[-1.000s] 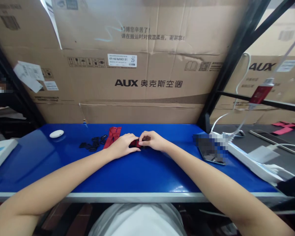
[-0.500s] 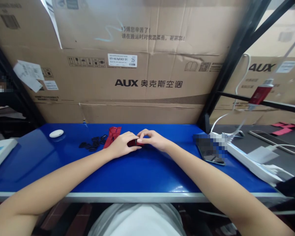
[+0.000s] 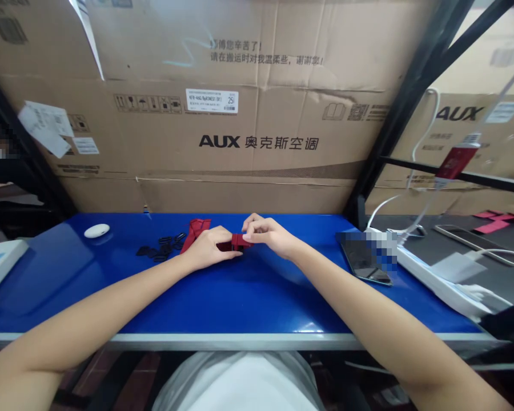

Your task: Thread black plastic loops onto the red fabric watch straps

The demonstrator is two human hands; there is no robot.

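Note:
Between my hands is a red strap [image 3: 237, 239], folded over a small black piece that is partly hidden by my fingers. My left hand [image 3: 208, 247] grips the strap from the left, thumb below and fingers above. From the right, my right hand [image 3: 269, 235] pinches the strap's end between thumb and fingertips. More red straps [image 3: 197, 230] lie behind my left hand on the blue tabletop [image 3: 248, 302]. Beside them sits a loose pile of several black plastic buckles [image 3: 161, 249].
A white oval object [image 3: 96, 230] and a white box [image 3: 2, 265] are at the left. To the right lie a phone [image 3: 368, 265] and a white power strip [image 3: 441, 285] with cables. A large cardboard box [image 3: 240, 194] stands behind, between black frame posts [image 3: 394, 114]. Another person is at far left.
My right hand has shifted slightly right and up, away from my left fingers. More of the red strap now shows between the hands.

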